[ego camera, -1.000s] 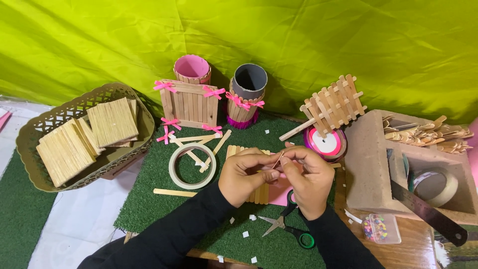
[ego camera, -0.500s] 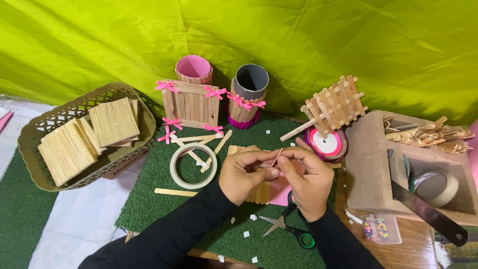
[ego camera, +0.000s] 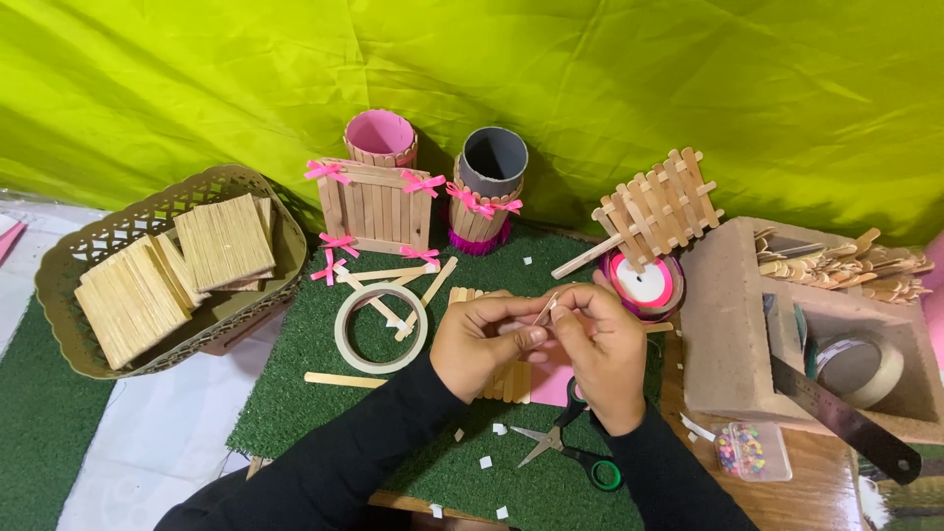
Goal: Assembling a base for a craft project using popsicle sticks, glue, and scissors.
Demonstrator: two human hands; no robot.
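Centrally, just below mid-frame: left hand (ego camera: 489, 342) and right hand (ego camera: 598, 346) brought together, fingertips (ego camera: 552, 313) of both pinched on a thin wooden stick (ego camera: 544, 309), held above the green mat (ego camera: 324, 408) and a stick panel (ego camera: 503, 379) lying under the hands. Probably light, stiff and brittle, apt to snap if bent; smooth wood, best gripped near the ends between thumb and forefinger. Whether anything small sits on the stick's tip: too fine to tell.

Containers:
- Left of frame: woven basket (ego camera: 69, 261), holding stacked stick panels (ego camera: 224, 239).
- Upper centre: pink pot (ego camera: 381, 137) and grey pot (ego camera: 493, 157), both open-topped, stick-clad and bowed with pink ribbon; insides seemingly bare. Beside them, a stick box (ego camera: 375, 205) with pink bows.
- Right of frame: hollow block (ego camera: 723, 324), loose wooden pieces (ego camera: 846, 265) on top, tape roll (ego camera: 863, 369) in its cavity, ruler (ego camera: 844, 421) leaning across its front.
- Lower right: small clear case (ego camera: 752, 451) of coloured beads.

Elsewhere on the mat: tape ring (ego camera: 380, 327), scissors (ego camera: 570, 447) below the hands, ribbon spool (ego camera: 645, 287), stick fence (ego camera: 657, 208).
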